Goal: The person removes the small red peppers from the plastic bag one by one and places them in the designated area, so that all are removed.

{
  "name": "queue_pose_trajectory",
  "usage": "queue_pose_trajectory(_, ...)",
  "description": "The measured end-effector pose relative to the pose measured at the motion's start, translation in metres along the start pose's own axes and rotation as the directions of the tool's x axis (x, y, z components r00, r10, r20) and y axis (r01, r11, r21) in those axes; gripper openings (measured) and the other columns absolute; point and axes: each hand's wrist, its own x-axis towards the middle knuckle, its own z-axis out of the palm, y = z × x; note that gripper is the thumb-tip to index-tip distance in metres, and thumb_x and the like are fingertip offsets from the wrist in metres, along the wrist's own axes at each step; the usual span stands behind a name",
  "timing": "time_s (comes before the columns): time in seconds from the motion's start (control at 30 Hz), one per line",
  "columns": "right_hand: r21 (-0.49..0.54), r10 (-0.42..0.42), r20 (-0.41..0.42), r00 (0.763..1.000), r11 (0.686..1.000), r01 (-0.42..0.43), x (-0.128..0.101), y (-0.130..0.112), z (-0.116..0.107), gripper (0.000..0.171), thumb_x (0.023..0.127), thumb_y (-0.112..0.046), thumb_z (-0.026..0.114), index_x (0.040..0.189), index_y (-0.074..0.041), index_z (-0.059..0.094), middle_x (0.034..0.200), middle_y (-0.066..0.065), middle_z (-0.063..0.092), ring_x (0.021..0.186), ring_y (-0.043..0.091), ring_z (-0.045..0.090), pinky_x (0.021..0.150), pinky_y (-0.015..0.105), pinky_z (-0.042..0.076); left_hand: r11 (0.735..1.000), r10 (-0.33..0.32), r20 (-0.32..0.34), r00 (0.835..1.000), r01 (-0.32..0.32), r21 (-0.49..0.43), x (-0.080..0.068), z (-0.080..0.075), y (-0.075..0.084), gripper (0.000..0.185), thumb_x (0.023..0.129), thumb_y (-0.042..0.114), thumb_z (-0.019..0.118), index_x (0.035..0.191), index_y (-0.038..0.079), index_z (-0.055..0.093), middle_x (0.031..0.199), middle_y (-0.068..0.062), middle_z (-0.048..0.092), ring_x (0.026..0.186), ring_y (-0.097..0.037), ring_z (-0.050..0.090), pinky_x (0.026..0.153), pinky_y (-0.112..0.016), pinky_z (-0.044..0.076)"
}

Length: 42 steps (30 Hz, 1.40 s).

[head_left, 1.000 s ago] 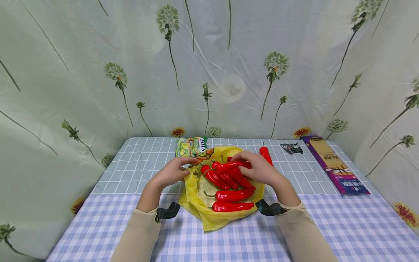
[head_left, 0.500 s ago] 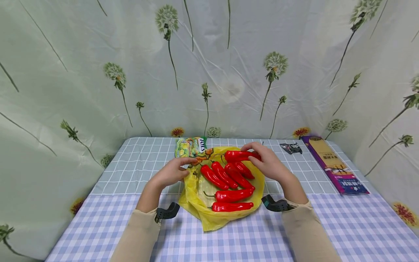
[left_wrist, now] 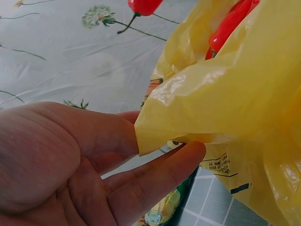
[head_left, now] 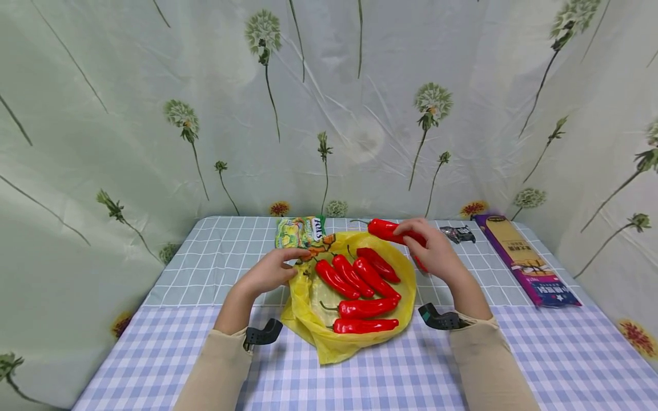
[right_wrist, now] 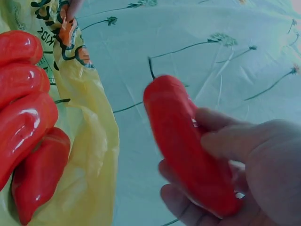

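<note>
A yellow plastic bag (head_left: 329,342) lies spread on the checked table with several red peppers (head_left: 360,277) on it. My left hand (head_left: 299,258) pinches the bag's left edge between thumb and fingers; the left wrist view shows the yellow bag (left_wrist: 235,84) in that pinch. My right hand (head_left: 415,235) grips one red pepper (head_left: 385,228) and holds it above the bag's far right rim. In the right wrist view, the red pepper (right_wrist: 188,146) lies across my curled fingers (right_wrist: 225,141), beside the bag (right_wrist: 94,141). Another pepper (head_left: 420,264) is partly hidden behind my right hand.
A green snack packet (head_left: 300,230) lies just beyond the bag. A small black wrapper (head_left: 457,232) and a long purple box (head_left: 524,260) lie at the far right. Floral curtains close in the table at the back and both sides.
My right hand has lifted one red pepper off the pile and carried it up and to the far right of the bag. The left hand keeps its pinch unchanged.
</note>
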Motion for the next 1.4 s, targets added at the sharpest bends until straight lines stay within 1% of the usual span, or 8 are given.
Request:
queue_pose_trajectory(0.1, -0.006, 0.031, -0.044, 0.999, 0.999, -0.031, 0.0, 0.004, -0.002, 0.026, 0.094, -0.004, 0.062, 0.12, -0.009, 0.064, 0.13, 0.017, 0.059, 0.119, 0.037, 0.055, 0.096, 0.057, 0.054, 1.0, 0.007, 0.003, 1.0, -0.007, -0.003, 0.0, -0.001, 0.001, 0.051, 0.093, -0.005, 0.048, 0.142, 0.006, 0.054, 0.15, -0.019, 0.05, 0.098, -0.023, 0.071, 0.078, -0.037, 0.062)
queue_pose_trajectory(0.23, 0.003, 0.091, -0.099, 0.991, 0.996, -0.091, 0.0, 0.009, -0.003, 0.031, 0.094, -0.005, 0.061, 0.125, -0.008, 0.062, 0.13, 0.019, 0.057, 0.117, 0.038, 0.055, 0.094, 0.058, 0.054, 1.0, 0.01, 0.001, 1.0, -0.01, 0.0, -0.001, -0.001, 0.001, 0.051, 0.093, -0.005, 0.048, 0.142, 0.006, 0.054, 0.149, -0.019, 0.051, 0.099, -0.023, 0.07, 0.078, -0.036, 0.062)
queue_pose_trajectory(0.4, 0.053, 0.186, -0.174, 0.967, 0.982, -0.179, -0.001, 0.017, -0.004, 0.032, 0.094, -0.006, 0.061, 0.127, -0.008, 0.06, 0.133, 0.019, 0.057, 0.118, 0.039, 0.056, 0.096, 0.056, 0.053, 1.0, 0.007, -0.002, 1.0, -0.007, 0.002, -0.001, -0.001, 0.001, 0.051, 0.092, -0.005, 0.048, 0.142, 0.006, 0.055, 0.149, -0.018, 0.051, 0.099, -0.023, 0.07, 0.078, -0.036, 0.062)
queue_pose_trajectory(0.5, 0.095, 0.256, -0.216, 0.942, 0.966, -0.241, -0.002, 0.023, -0.003, 0.032, 0.095, -0.01, 0.061, 0.127, -0.009, 0.059, 0.135, 0.019, 0.056, 0.12, 0.039, 0.055, 0.098, 0.055, 0.052, 1.0, 0.007, -0.003, 1.0, -0.007, -0.002, 0.0, -0.001, 0.001, 0.051, 0.092, -0.006, 0.048, 0.142, 0.006, 0.055, 0.149, -0.019, 0.051, 0.098, -0.023, 0.07, 0.079, -0.036, 0.062)
queue_pose_trajectory(0.67, 0.156, 0.366, -0.266, 0.892, 0.929, -0.334, -0.003, 0.033, -0.003, 0.032, 0.096, -0.017, 0.062, 0.128, -0.01, 0.059, 0.137, 0.018, 0.057, 0.123, 0.037, 0.053, 0.103, 0.054, 0.05, 1.0, 0.009, -0.007, 1.0, -0.009, 0.0, 0.0, -0.001, 0.0, 0.051, 0.093, -0.005, 0.049, 0.141, 0.006, 0.055, 0.149, -0.019, 0.051, 0.1, -0.024, 0.07, 0.079, -0.037, 0.062)
queue_pose_trajectory(0.93, 0.235, 0.497, -0.308, 0.811, 0.866, -0.442, -0.003, 0.048, -0.003, 0.035, 0.095, -0.019, 0.064, 0.128, -0.009, 0.058, 0.14, 0.016, 0.054, 0.128, 0.035, 0.05, 0.105, 0.052, 0.049, 1.0, 0.01, -0.007, 1.0, -0.01, -0.008, 0.0, -0.001, 0.0, 0.051, 0.092, -0.006, 0.048, 0.141, 0.005, 0.055, 0.148, -0.02, 0.051, 0.1, -0.024, 0.07, 0.079, -0.036, 0.062)
queue_pose_trajectory(1.2, 0.245, 0.586, -0.308, 0.75, 0.81, -0.532, -0.005, 0.062, -0.001, 0.036, 0.095, -0.022, 0.063, 0.127, -0.007, 0.055, 0.141, 0.018, 0.052, 0.128, 0.036, 0.048, 0.106, 0.051, 0.048, 1.0, 0.019, -0.006, 1.0, -0.019, -0.004, 0.001, -0.002, -0.001, 0.052, 0.091, -0.007, 0.048, 0.141, 0.003, 0.054, 0.148, -0.022, 0.05, 0.098, -0.023, 0.071, 0.078, -0.035, 0.062)
queue_pose_trajectory(1.4, 0.237, 0.611, -0.324, 0.722, 0.791, -0.564, -0.009, 0.07, 0.001, 0.034, 0.095, -0.022, 0.062, 0.123, -0.003, 0.055, 0.139, 0.021, 0.052, 0.124, 0.036, 0.048, 0.106, 0.051, 0.049, 1.0, 0.015, -0.009, 1.0, -0.015, 0.004, 0.001, -0.001, 0.0, 0.051, 0.091, -0.006, 0.049, 0.141, 0.004, 0.055, 0.147, -0.021, 0.052, 0.1, -0.024, 0.07, 0.079, -0.036, 0.062)
